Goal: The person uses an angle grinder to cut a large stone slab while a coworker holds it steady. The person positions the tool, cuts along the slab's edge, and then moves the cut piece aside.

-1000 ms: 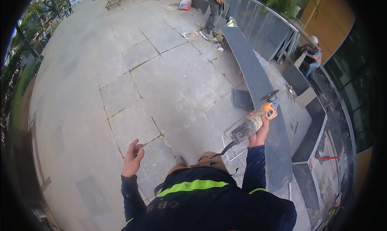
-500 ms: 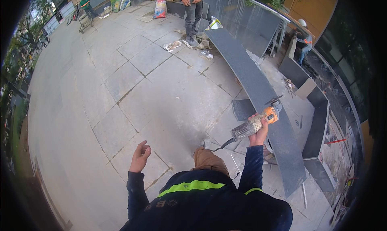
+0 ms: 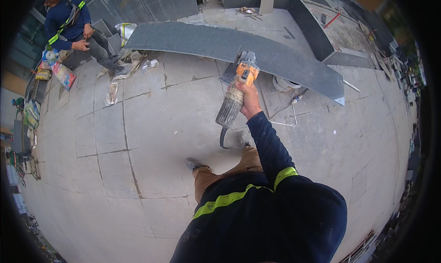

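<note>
Fingers of the right hand point(image 3: 249, 101) are wrapped round the orange-and-grey angle grinder point(image 3: 233, 96), its head over the near edge of the long dark slab point(image 3: 294, 56); whether they touch is hard to say. The left hand is out of view, so its fingers cannot be told. The slab bars the way to low dark panels point(image 3: 308, 26) beyond and partly hides a white bucket point(image 3: 282, 84). A co-worker point(image 3: 69, 24) stands near its left end.

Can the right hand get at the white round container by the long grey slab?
Probably not freely: the right hand is wrapped around the dusty orange-and-grey angle grinder, and the long slab partly hides the white container.
</note>
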`<act>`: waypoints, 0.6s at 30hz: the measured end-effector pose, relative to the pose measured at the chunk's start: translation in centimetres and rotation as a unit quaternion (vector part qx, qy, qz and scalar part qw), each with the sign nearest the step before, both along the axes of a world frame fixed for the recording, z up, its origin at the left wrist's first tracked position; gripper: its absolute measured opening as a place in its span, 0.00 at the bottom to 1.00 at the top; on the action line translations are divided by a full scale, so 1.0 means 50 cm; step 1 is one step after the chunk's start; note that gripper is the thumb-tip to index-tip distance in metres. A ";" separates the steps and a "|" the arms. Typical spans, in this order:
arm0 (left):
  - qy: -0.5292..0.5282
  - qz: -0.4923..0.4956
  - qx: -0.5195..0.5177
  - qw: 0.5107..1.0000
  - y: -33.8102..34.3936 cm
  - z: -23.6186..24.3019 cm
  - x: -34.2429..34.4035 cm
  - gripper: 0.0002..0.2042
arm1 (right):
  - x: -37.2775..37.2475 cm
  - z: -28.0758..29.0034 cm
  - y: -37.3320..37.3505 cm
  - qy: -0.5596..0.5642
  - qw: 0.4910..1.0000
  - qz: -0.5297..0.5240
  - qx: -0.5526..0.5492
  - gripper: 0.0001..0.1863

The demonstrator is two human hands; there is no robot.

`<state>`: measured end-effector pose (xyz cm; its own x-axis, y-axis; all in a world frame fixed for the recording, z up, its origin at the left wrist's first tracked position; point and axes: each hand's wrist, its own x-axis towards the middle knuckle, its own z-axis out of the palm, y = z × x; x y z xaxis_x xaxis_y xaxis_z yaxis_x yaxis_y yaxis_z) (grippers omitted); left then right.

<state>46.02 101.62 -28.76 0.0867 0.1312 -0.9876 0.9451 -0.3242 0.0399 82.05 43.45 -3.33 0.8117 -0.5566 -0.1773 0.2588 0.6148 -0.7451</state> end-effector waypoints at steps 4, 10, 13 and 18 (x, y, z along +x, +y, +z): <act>-0.033 0.084 0.014 0.996 0.278 -0.018 0.284 0.32 | 0.007 0.035 0.070 0.024 0.999 -0.046 -0.004 0.16; -0.377 -0.050 0.028 0.924 0.382 0.141 0.980 0.28 | -0.059 0.084 0.097 0.028 0.988 -0.148 -0.026 0.16; -0.455 -0.124 -0.056 0.880 0.241 0.197 1.154 0.24 | -0.103 0.105 0.099 -0.007 0.981 -0.194 -0.028 0.17; -0.448 -0.243 -0.172 0.843 -0.176 0.232 1.196 0.26 | -0.251 0.163 0.067 -0.067 0.959 -0.276 -0.002 0.20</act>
